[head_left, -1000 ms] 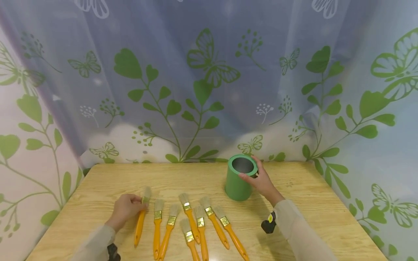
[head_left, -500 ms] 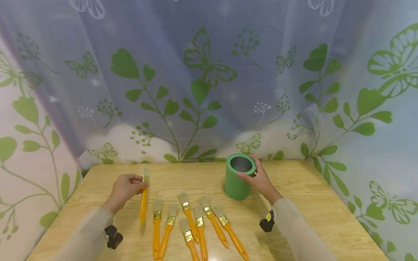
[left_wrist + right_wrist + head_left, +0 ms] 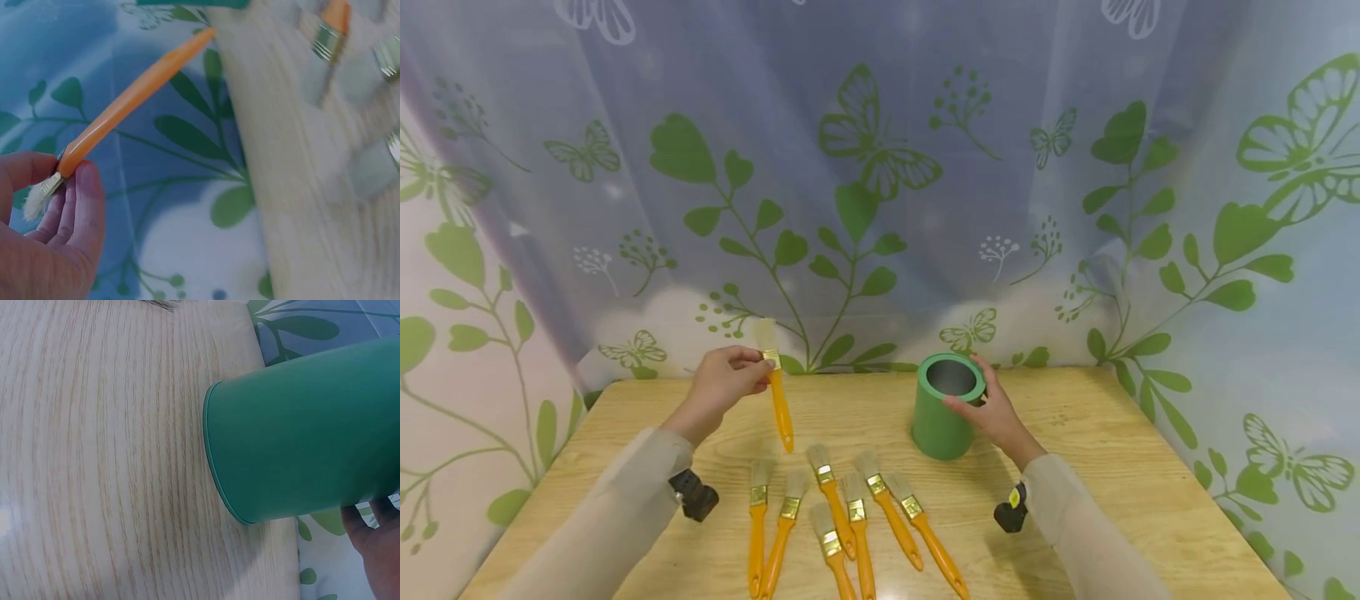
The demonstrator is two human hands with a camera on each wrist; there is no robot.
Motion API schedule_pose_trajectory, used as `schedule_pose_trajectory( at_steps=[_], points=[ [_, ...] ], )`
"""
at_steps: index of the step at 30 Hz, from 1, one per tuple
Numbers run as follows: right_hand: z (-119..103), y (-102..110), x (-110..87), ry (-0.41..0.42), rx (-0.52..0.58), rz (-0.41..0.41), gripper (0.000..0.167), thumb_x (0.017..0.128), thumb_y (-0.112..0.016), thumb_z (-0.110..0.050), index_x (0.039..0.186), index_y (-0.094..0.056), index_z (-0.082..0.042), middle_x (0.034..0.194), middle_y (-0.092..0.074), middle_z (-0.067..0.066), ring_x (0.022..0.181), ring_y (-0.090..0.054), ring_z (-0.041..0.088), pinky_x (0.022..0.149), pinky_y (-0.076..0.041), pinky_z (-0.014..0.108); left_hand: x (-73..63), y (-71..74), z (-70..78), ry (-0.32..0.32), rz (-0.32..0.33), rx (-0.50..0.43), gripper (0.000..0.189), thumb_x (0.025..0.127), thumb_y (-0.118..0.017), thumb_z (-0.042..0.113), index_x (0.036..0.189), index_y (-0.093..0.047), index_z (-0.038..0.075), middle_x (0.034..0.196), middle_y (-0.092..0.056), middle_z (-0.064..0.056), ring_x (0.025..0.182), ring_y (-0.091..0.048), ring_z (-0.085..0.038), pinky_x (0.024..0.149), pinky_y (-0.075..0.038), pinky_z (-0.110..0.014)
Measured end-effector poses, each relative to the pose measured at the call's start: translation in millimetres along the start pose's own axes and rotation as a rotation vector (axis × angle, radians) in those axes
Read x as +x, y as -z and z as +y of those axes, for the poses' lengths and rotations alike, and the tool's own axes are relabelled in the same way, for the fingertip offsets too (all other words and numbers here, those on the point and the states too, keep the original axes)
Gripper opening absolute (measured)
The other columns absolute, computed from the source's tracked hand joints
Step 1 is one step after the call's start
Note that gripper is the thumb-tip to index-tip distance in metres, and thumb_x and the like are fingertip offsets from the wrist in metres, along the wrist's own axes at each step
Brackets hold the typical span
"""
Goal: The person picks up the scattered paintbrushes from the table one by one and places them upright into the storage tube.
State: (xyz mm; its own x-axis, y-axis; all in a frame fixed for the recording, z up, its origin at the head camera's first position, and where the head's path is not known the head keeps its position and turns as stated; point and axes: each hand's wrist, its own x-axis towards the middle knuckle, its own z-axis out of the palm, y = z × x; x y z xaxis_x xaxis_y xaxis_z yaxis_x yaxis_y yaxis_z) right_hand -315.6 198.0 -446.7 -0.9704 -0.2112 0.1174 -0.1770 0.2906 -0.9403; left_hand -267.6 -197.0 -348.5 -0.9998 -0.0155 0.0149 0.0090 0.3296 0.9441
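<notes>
My left hand pinches a paintbrush at its metal band, lifted above the table with bristles up and the orange handle slanting down. In the left wrist view the thumb and fingers press on the band of that paintbrush. My right hand grips the upper side of a green can, thumb in front near the rim and fingers behind. The can stands upright on the table; the part of its inside that shows is dark grey. The right wrist view has the can with fingertips at its side.
Several more paintbrushes with orange handles lie on the wooden table, bristles pointing away from me; some touch or overlap. A curtain printed with leaves and butterflies hangs behind the table.
My left hand has raised the paintbrush off the table and carried it up and to the right, its handle swinging toward the right. The right hand stays on the can.
</notes>
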Motion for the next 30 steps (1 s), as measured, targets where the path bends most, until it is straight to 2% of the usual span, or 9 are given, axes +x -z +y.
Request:
schedule_pose_trajectory(
  at_steps=[4, 8, 13, 18, 22, 27, 30],
  points=[
    [-17.6, -0.4, -7.3, -0.005, -0.002, -0.019, 0.090, 0.089, -0.068, -0.022, 0.154, -0.007, -0.010, 0.154, -0.017, 0.024, 0.142, -0.016, 0.045, 0.112, -0.023, 0.061, 4.9, -10.0, 16.1, -0.010, -0.012, -0.049, 0.034, 0.095, -0.061, 0.016, 0.118, -0.054, -0.009, 0.108, -0.065, -0.018, 0.082, -0.065, -0.010, 0.079, -0.057, -0.025],
    [-26.3, -0.8, -11.4, -0.001, -0.004, -0.028, 0.089, 0.090, -0.067, -0.020, 0.154, -0.006, -0.009, 0.154, -0.017, 0.025, 0.141, -0.016, 0.046, 0.111, -0.024, 0.061, 10.0, -21.6, 30.2, -0.007, -0.025, -0.140, 0.034, 0.095, -0.061, 0.014, 0.118, -0.053, -0.009, 0.106, -0.064, -0.016, 0.081, -0.067, -0.010, 0.081, -0.057, -0.026],
    [-13.1, -0.7, -6.0, -0.002, 0.006, -0.015, 0.089, 0.089, -0.068, -0.023, 0.154, -0.008, -0.016, 0.154, -0.018, 0.021, 0.142, -0.017, 0.043, 0.112, -0.024, 0.060, 16.1, -39.9, 46.7, -0.007, -0.034, -0.281, 0.032, 0.095, -0.061, 0.010, 0.118, -0.053, -0.010, 0.102, -0.065, -0.013, 0.079, -0.068, -0.009, 0.085, -0.056, -0.029],
    [3.0, 0.0, 0.3, 0.016, -0.027, 0.014, 0.088, 0.089, -0.069, -0.029, 0.154, -0.009, -0.022, 0.154, -0.021, 0.018, 0.141, -0.020, 0.041, 0.111, -0.026, 0.060, 21.5, -63.9, 60.8, -0.018, -0.014, -0.431, 0.030, 0.093, -0.062, 0.007, 0.117, -0.053, -0.009, 0.102, -0.065, -0.014, 0.079, -0.069, -0.011, 0.087, -0.055, -0.031],
    [5.5, 0.2, 1.0, 0.023, -0.023, 0.022, 0.089, 0.089, -0.069, -0.030, 0.154, -0.010, -0.022, 0.154, -0.022, 0.017, 0.141, -0.022, 0.041, 0.111, -0.026, 0.060, 25.3, -86.2, 66.3, -0.028, 0.015, -0.502, 0.027, 0.092, -0.062, 0.004, 0.115, -0.054, -0.008, 0.106, -0.064, -0.017, 0.082, -0.069, -0.015, 0.085, -0.056, -0.030],
    [6.0, -0.4, 0.8, 0.010, -0.014, 0.015, 0.091, 0.088, -0.070, -0.031, 0.154, -0.009, -0.020, 0.155, -0.020, 0.018, 0.142, -0.020, 0.041, 0.111, -0.025, 0.060, 25.5, -114.1, 67.9, -0.043, 0.050, -0.543, 0.025, 0.090, -0.062, -0.002, 0.114, -0.056, -0.009, 0.101, -0.064, -0.015, 0.095, -0.067, -0.028, 0.084, -0.056, -0.029],
    [5.8, -0.9, 1.3, 0.000, -0.008, 0.011, 0.091, 0.088, -0.070, -0.031, 0.154, -0.009, -0.021, 0.155, -0.020, 0.017, 0.142, -0.020, 0.040, 0.112, -0.025, 0.060, 26.0, -128.2, 65.4, -0.050, 0.060, -0.546, 0.022, 0.090, -0.063, -0.002, 0.110, -0.057, -0.008, 0.095, -0.063, -0.012, 0.087, -0.068, -0.023, 0.080, -0.057, -0.027]
  ],
)
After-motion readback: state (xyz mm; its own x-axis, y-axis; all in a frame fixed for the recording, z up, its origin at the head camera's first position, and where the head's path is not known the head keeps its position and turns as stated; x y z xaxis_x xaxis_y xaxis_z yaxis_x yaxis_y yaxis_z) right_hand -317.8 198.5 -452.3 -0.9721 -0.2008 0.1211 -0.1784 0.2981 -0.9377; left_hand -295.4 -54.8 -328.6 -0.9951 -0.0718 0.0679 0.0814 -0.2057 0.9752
